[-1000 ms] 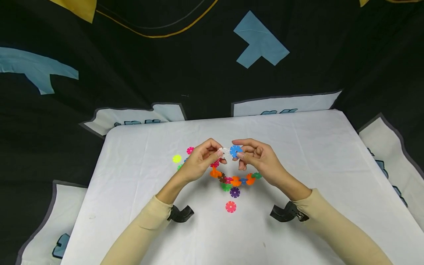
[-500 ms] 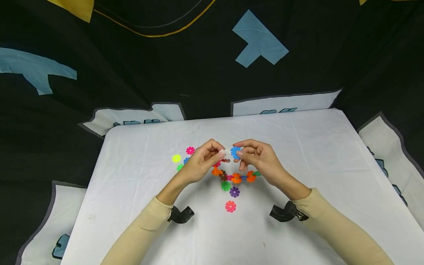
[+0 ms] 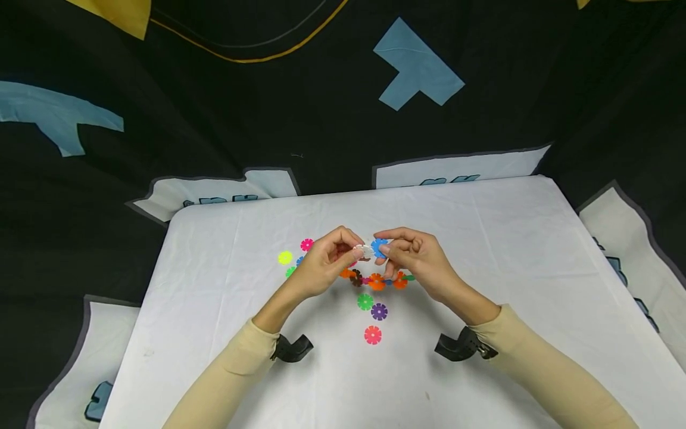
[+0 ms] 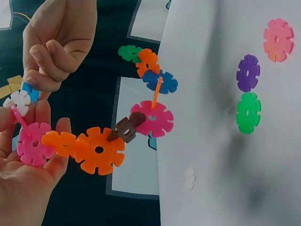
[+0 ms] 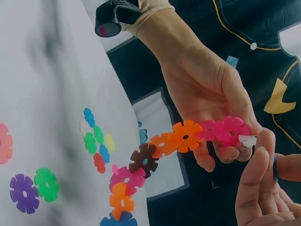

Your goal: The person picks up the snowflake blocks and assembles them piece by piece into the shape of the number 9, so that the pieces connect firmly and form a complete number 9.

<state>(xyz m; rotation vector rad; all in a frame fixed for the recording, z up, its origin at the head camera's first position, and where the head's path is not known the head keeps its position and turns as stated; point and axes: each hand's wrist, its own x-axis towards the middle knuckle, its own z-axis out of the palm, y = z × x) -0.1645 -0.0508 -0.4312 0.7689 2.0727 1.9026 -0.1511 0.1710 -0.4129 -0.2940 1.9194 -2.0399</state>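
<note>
My left hand [image 3: 324, 265] pinches a white notched plastic disc [image 3: 367, 251] between thumb and fingers. Facing it, my right hand [image 3: 420, 262] pinches a blue notched disc [image 3: 379, 246] by thumb and fingertips. Blue and white edges meet or overlap; whether their slots are joined cannot be told. From the white disc a chain of interlocked discs hangs in the air, with a pink disc [image 4: 35, 143], an orange disc [image 4: 99, 150], a brown disc [image 4: 127, 129] and a green disc [image 4: 129, 53] at its far end. The left fingers partly hide its pink part in the head view.
On the white-covered table [image 3: 482, 357] lie a loose green disc [image 3: 365, 302], a purple disc [image 3: 379, 311] and a salmon-pink disc [image 3: 373, 335]. Left of the hands are a yellow disc [image 3: 285, 257], a pink disc [image 3: 307, 245] and several others. A dark curtain hangs behind.
My right hand has brought the blue disc slightly left, closing the gap to the white disc, which has tilted flatter. The hanging chain has swung left and a little up.
</note>
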